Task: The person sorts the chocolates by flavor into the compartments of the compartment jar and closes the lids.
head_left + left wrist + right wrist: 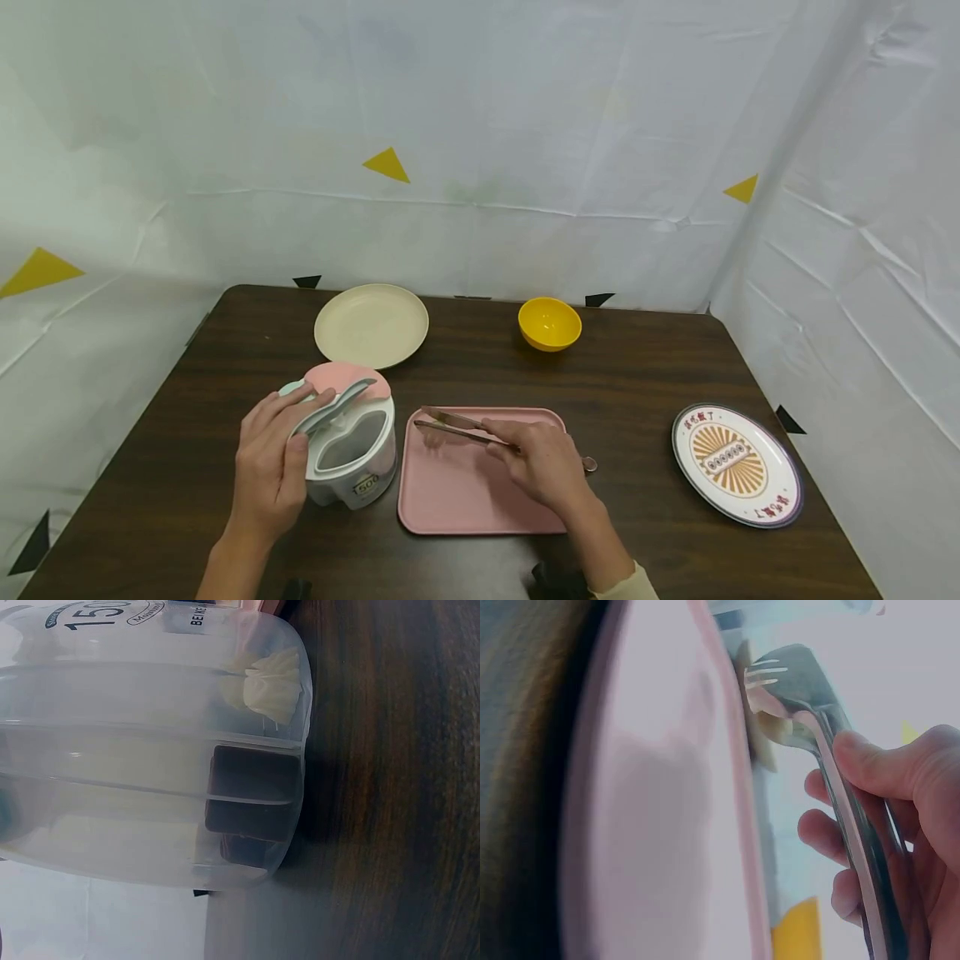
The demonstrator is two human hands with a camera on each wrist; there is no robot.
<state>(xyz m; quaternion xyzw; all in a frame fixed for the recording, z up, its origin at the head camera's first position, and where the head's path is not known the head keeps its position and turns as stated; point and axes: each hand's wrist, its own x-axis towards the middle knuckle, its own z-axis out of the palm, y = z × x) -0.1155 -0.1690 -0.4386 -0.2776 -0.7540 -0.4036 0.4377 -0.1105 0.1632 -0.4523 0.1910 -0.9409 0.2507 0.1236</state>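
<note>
At the left of the table stands a translucent storage container [341, 483] with pink and mint lid sections. My left hand [270, 467] holds up its grey lid flap [337, 407], leaving one compartment uncovered. Through the container wall, the left wrist view shows a pale ridged piece [274, 686] and dark brown blocks [251, 791] at the bottom. My right hand [543, 458] grips metal serving tongs [847, 795], one end shaped like a fork, the other broad and flat. The tong tips hover over the left part of a pink tray [465, 508].
A cream plate [371, 325] lies behind the container. A yellow bowl [550, 325] sits at the back, right of centre. Toward the right edge lies a white patterned plate [738, 467]. White sheeting [480, 100] surrounds the far side of the dark wooden table.
</note>
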